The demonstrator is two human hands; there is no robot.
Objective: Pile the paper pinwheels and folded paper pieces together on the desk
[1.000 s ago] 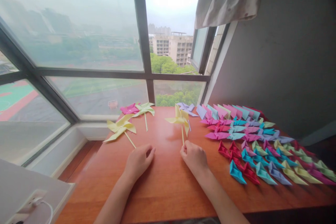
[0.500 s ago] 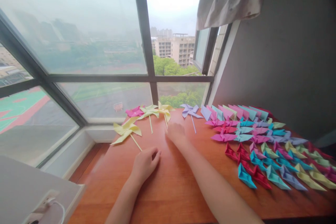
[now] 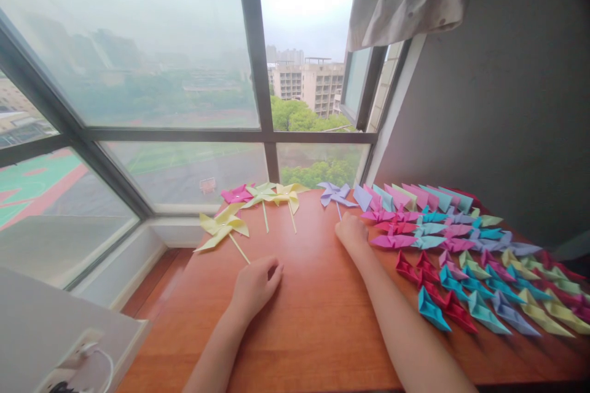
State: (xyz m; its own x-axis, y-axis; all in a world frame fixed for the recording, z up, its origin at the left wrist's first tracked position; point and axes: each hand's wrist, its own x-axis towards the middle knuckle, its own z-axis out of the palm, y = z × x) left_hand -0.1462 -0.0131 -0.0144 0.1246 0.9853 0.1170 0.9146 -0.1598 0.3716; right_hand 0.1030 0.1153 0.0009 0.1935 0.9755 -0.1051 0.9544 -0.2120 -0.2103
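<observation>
1. The right hand [image 3: 351, 232] sits right of frame centre, fingers curled around the lower end of the stick of the lavender pinwheel [image 3: 335, 193], which lies on the wooden table [image 3: 313, 313] just above that hand.
2. The left hand [image 3: 255, 284] rests on the table, lower centre, loosely curled and gripping nothing; its fingertips lie beside the stick end of the yellow pinwheel [image 3: 222, 226].
3. Three more pinwheels lie in a row near the window, upper centre: pink pinwheel [image 3: 236, 194], pale green pinwheel [image 3: 259, 193], second yellow pinwheel [image 3: 288, 192].
4. Rows of folded paper pieces [image 3: 461, 258] in mixed colours cover the right half of the table.
5. A white charger [image 3: 76, 350] with cable occupies the lower left corner.
</observation>
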